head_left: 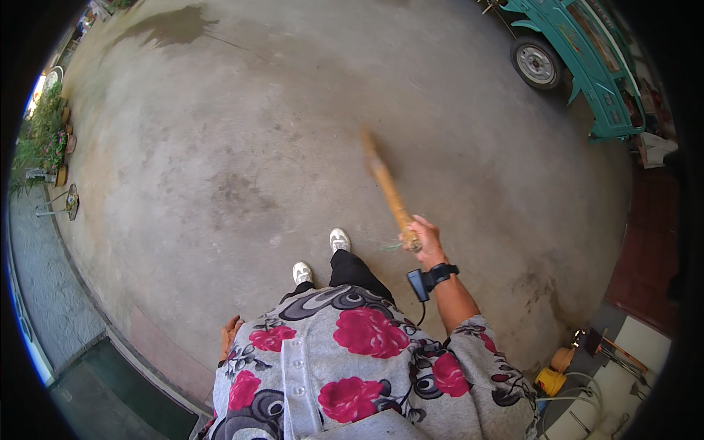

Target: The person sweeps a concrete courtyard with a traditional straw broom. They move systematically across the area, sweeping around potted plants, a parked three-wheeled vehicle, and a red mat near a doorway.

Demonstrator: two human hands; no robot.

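My right hand (425, 238) is closed around the near end of a short, straw-coloured hand broom (390, 192). The broom points forward and slightly left over the concrete floor, and its far end is smeared by motion. A few thin green strands (391, 247) hang beside the grip. On my right wrist is a black strap with a small box (429, 280) and a cable. My left hand (230, 334) hangs at my left side, mostly hidden by my flowered shirt; its fingers are too hidden to read.
Grey concrete (293, 110) with dark stains spreads around my white shoes (339, 240). A green three-wheeled cart (605, 88) stands at the far right. Potted plants (51, 143) line the left edge. Tools and a yellow object (550, 381) lie at the lower right.
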